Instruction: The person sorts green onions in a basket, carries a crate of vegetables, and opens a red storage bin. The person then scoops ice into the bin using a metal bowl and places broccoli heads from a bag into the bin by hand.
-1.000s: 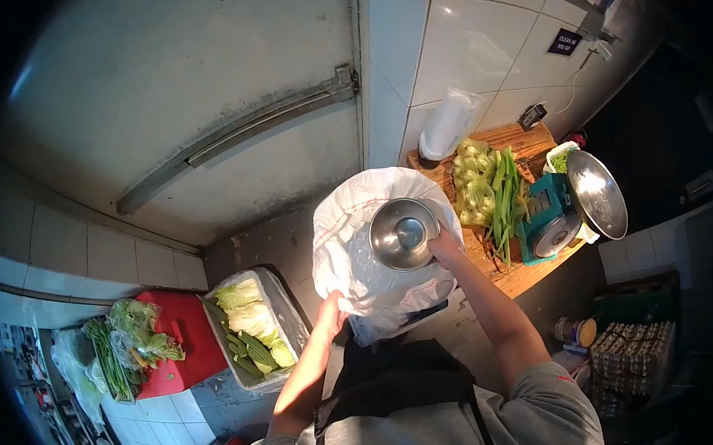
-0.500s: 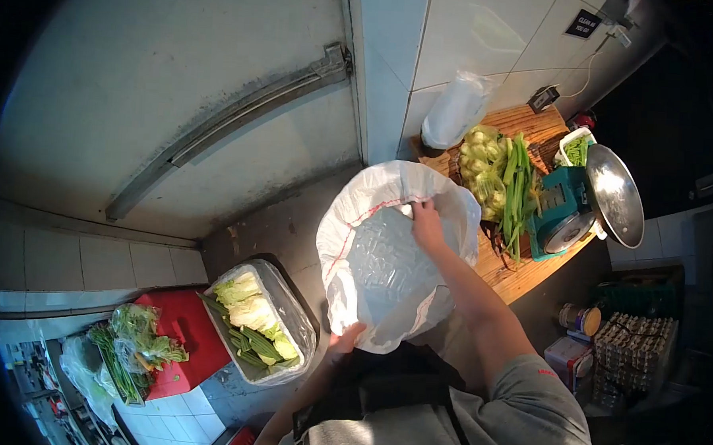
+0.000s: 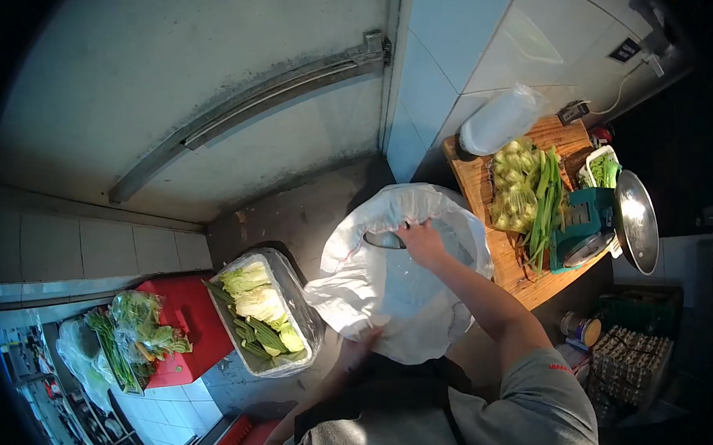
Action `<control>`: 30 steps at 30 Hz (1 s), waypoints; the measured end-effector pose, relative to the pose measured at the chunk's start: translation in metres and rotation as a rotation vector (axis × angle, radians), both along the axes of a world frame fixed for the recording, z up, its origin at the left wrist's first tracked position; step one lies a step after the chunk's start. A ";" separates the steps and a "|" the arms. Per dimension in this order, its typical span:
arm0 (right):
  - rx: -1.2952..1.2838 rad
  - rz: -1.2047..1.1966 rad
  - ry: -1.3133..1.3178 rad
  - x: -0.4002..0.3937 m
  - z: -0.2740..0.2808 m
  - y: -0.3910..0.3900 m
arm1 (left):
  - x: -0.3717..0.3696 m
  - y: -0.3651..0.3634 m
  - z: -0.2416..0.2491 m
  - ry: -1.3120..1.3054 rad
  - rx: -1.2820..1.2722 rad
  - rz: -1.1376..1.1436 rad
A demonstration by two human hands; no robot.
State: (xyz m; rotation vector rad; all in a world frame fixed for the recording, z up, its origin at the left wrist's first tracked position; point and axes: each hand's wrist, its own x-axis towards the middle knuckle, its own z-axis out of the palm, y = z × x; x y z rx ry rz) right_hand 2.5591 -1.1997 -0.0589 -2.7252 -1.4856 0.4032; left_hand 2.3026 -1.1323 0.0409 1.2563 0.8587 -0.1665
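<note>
A big white sack (image 3: 341, 297) stands in front of me with its mouth wide and its rim folded outward. Clear, ice-like pieces (image 3: 414, 281) lie inside, partly in shade. My right hand (image 3: 424, 243) reaches into the mouth, fingers closed on a shiny, rounded metal-looking object (image 3: 385, 240); the sack and my fingers hide much of it. Smeared by motion, my left hand (image 3: 365, 346) is at the sack's near left rim, and its fingers cannot be made out.
On the left, a plastic-lined tub (image 3: 304, 339) holds cabbage and green pods, beside a red box (image 3: 197, 327) with bagged greens. To the right, a wooden table (image 3: 509, 273) bears vegetables and a green scale (image 3: 583, 224). Egg trays (image 3: 631, 358) are stacked lower right.
The sack's left rim has flopped inward and outward in folds, covering part of the contents. My left hand has come away rightward from the rim's corner. The shiny object now shows at my right hand.
</note>
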 end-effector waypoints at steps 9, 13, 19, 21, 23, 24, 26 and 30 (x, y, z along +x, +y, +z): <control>-0.198 -0.159 0.197 0.043 -0.031 0.025 | -0.002 0.025 -0.018 -0.046 0.049 -0.236; 0.048 -0.336 0.066 0.033 0.117 -0.011 | -0.021 0.009 -0.051 -0.025 -0.173 -0.096; 0.120 -0.328 -0.010 -0.030 0.011 -0.050 | -0.018 0.005 -0.084 -0.145 -0.204 -0.227; 0.178 -0.236 -0.089 -0.036 0.008 -0.037 | 0.015 0.004 -0.031 -0.243 0.055 -0.120; 0.013 -0.087 -0.288 -0.075 0.003 -0.020 | 0.008 0.008 -0.043 -0.278 0.177 -0.213; 0.046 -0.085 -0.255 -0.063 0.009 -0.020 | 0.002 0.010 -0.036 -0.227 0.168 -0.208; 0.071 -0.393 0.131 -0.013 0.044 -0.034 | -0.006 0.010 -0.021 -0.134 0.131 -0.211; 0.287 -0.375 0.026 0.028 0.150 -0.057 | -0.019 0.011 -0.016 -0.131 -0.175 -0.134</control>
